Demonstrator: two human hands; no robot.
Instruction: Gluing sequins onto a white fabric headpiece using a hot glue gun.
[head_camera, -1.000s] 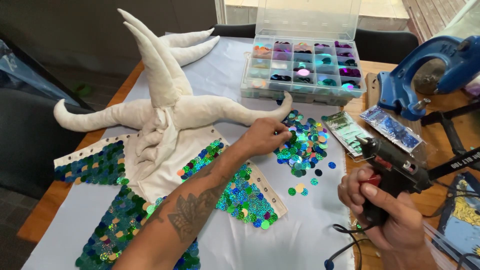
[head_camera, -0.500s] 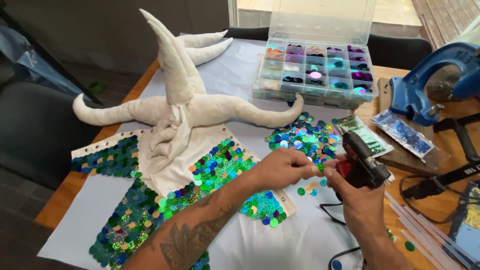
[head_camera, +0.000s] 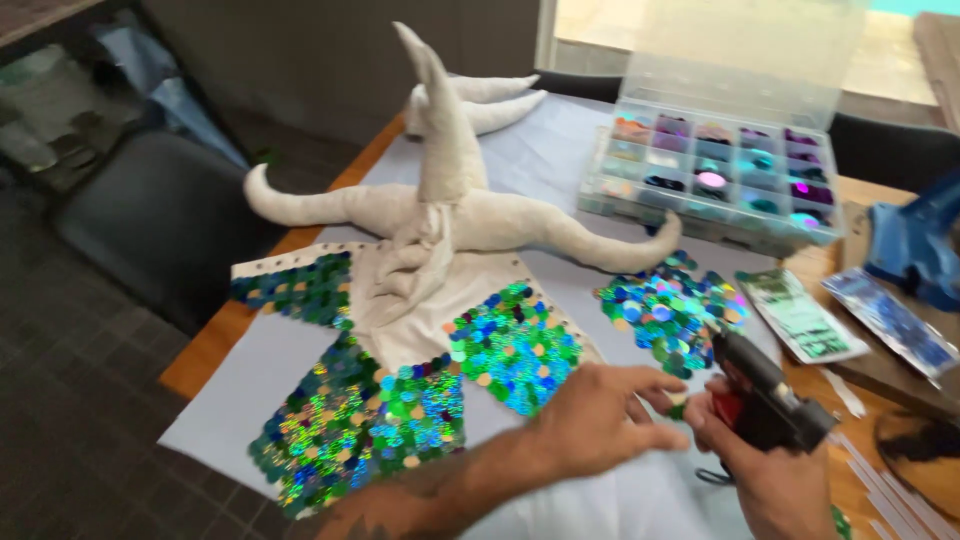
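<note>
**Sequin panels: mostly covered, centre bare**

Cream fabric piece (head_camera: 440, 290) with stuffed horns on the grey sheet (head_camera: 250, 370): side panels sequinned, middle strip bare. Loose sequin pile (head_camera: 665, 305) just right of it, sorted organiser box (head_camera: 715, 180) behind. Right hand (head_camera: 765, 470) clamped on black glue gun (head_camera: 765, 395). Left hand (head_camera: 600, 420) pinches a small green sequin (head_camera: 678, 408) at the nozzle, other fingers spread.
</note>
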